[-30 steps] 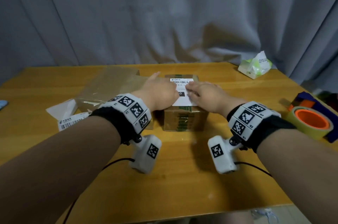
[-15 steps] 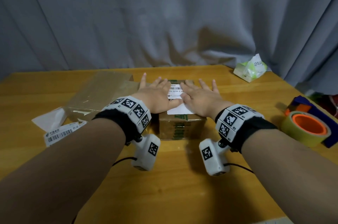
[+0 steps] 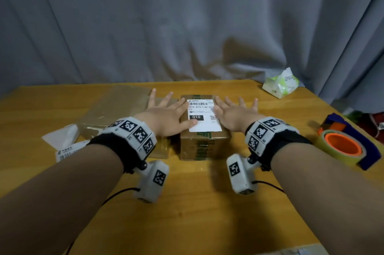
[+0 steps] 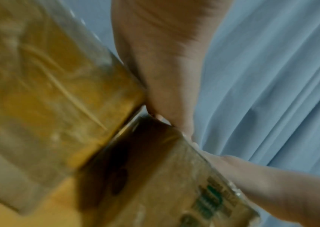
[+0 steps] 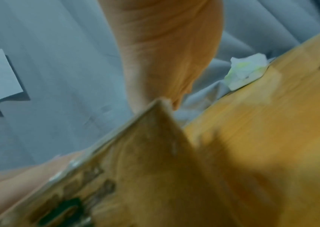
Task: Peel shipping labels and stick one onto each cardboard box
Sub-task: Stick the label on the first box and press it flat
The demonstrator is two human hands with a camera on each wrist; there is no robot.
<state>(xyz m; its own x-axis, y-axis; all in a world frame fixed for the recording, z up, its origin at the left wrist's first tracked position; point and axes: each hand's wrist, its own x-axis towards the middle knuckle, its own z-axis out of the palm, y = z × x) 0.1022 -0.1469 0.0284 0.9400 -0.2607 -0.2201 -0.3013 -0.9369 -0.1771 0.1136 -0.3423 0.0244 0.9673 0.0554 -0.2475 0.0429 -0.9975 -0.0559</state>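
A small taped cardboard box (image 3: 204, 144) stands mid-table with a white shipping label (image 3: 203, 116) lying flat on its top. My left hand (image 3: 166, 113) lies flat with fingers spread over the box's left edge, its thumb on the label's lower left. On the right edge my right hand (image 3: 234, 111) is also flat with spread fingers, touching the label's right side. The wrist views show the box (image 4: 174, 184) (image 5: 116, 176) from below, blurred, under each palm. More labels (image 3: 66, 151) lie at the left.
A flattened box in clear plastic (image 3: 116, 113) lies left of the small box, partly under my left hand. White backing paper (image 3: 62, 139) sits at the left edge. A tissue pack (image 3: 280, 84) is far right; a tape roll (image 3: 340, 147) and blue dispenser are at the right.
Both hands slid outward from the middle of the label to the box's side edges, fingers spreading flat. More of the label now shows between them.
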